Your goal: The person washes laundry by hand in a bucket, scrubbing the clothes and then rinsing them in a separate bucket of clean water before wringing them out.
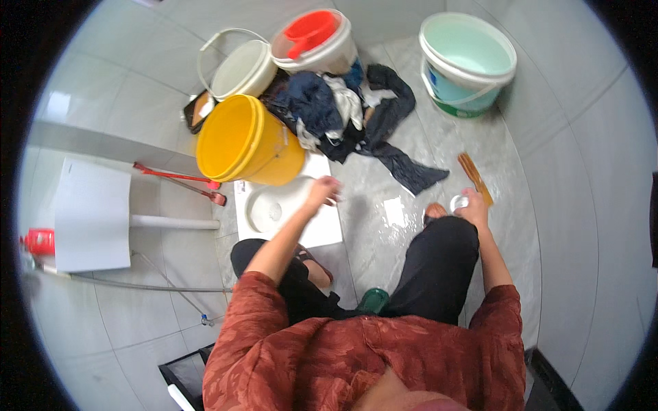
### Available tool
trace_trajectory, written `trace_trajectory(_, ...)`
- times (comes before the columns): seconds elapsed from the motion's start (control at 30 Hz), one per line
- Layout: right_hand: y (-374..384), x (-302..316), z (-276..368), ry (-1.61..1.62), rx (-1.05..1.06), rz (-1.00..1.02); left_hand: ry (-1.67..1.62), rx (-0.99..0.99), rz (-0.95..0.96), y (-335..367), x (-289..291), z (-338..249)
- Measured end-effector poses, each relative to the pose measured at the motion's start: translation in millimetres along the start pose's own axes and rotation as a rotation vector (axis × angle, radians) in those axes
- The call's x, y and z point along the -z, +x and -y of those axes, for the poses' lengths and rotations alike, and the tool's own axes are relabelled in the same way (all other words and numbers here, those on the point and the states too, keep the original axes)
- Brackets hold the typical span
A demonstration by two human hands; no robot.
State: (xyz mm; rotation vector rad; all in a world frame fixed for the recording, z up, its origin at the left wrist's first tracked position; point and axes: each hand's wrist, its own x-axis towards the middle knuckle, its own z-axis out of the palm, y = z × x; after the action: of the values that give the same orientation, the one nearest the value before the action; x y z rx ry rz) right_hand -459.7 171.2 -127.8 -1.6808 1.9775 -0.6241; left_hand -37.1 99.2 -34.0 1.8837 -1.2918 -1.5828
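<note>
My left hand (323, 192) hovers above the right side of a white squat toilet pan (322, 229), its fingers loosely bent and apart. I see nothing clearly held in it. Beside my right knee, my right hand (473, 207) grips a small round white object (458, 203), like a lid or little cup. A wooden scrubbing brush (474, 177) lies just beyond that hand on the wet floor; whether the fingers touch it I cannot tell. A yellow bucket (277, 154) stands tilted at the pan's far end. Dark and white clothes (315, 106) lie heaped behind it.
A white bucket (325, 65) holding a red dipper (312, 31) and a lidded white bucket (243, 68) stand at the back. Another bucket (466, 96) stands far right. Red-handled tools (181, 179) lie left near a white pipe (175, 222). I sit on a green seat (373, 300).
</note>
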Motion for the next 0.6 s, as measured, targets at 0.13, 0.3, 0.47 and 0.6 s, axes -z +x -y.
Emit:
trace_trajectory(0.13,44.7,21.7,116.0,0.198,0.221,0.326,0.262,-0.381,0.099,16.6,-90.7,14.7)
trace_trajectory(0.3,69.8,37.2,211.1,0.217,0.449,0.636,-0.023,-0.571,0.157,-39.3,-112.7,-52.8)
trace_trajectory(0.47,68.5,27.3,250.1,0.206,0.539,0.688,0.127,-0.684,-0.198,-48.0,-95.9,-49.7)
trace_trajectory(0.6,63.0,21.5,252.6,0.599,0.355,0.985,-0.064,-0.607,-0.169,-56.2,-80.4,-33.1)
